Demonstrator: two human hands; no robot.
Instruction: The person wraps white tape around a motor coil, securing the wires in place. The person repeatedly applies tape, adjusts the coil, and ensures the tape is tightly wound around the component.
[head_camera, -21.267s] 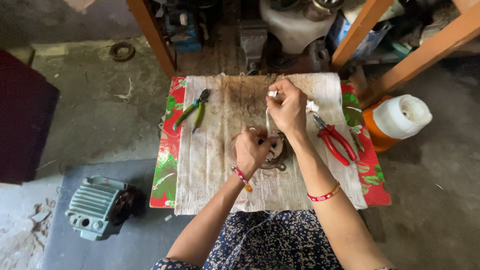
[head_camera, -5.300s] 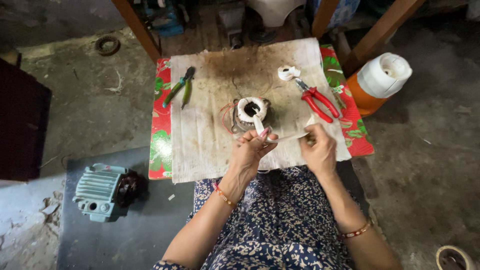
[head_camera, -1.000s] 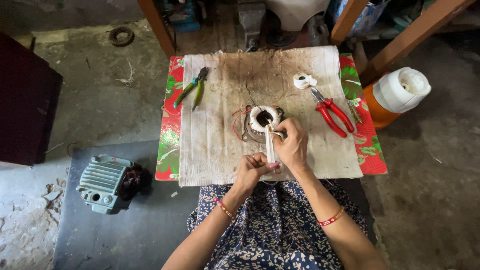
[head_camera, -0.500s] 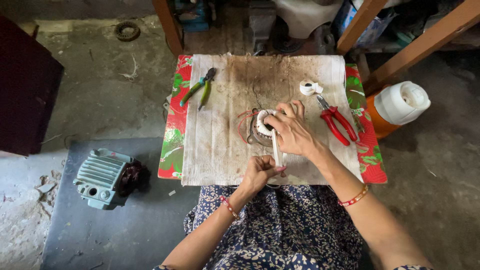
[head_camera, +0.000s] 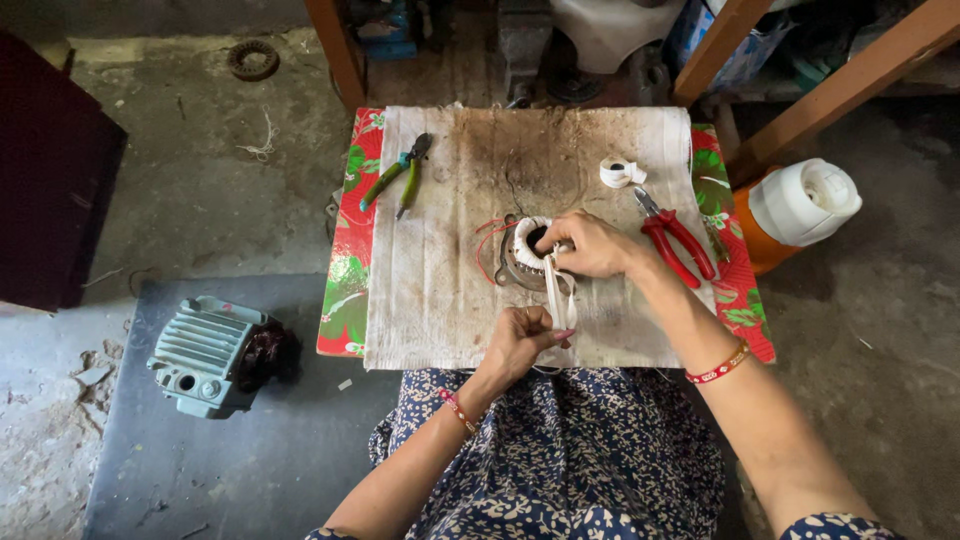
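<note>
Now the person is sitting low at a small table (head_camera: 350, 290), covered with a stained white cloth (head_camera: 440, 280), and both hands are working on a stator (head_camera: 525, 255) lying near the middle of the cloth. The stator is resting flat with its hole upward, probably so that the winding on top is easy to reach. The right hand (head_camera: 590, 245) is lying over the right side of the stator, its fingers (head_camera: 556, 238) pinching a white tape (head_camera: 556, 295) at the edge of the ring; this hand seems to be keeping the stator from sliding at the same time. The left hand (head_camera: 520, 338) is nearer to the body, at the front edge of the table, with fingers clenched around the lower end of the tape, so the tape is running straight and tight between the two hands.

Red wires (head_camera: 487, 240) are coming out on the left side of the stator. Just behind the right hand, red pliers (head_camera: 678, 238) and a small tape roll (head_camera: 620, 172) are lying within easy reach, and green pliers (head_camera: 398, 175) are lying apart on the left. On the floor at the left, a grey motor housing (head_camera: 205, 352) is standing on a dark mat (head_camera: 260, 440). An orange jug (head_camera: 795, 210) with white lid is standing beside the table on the right.
</note>
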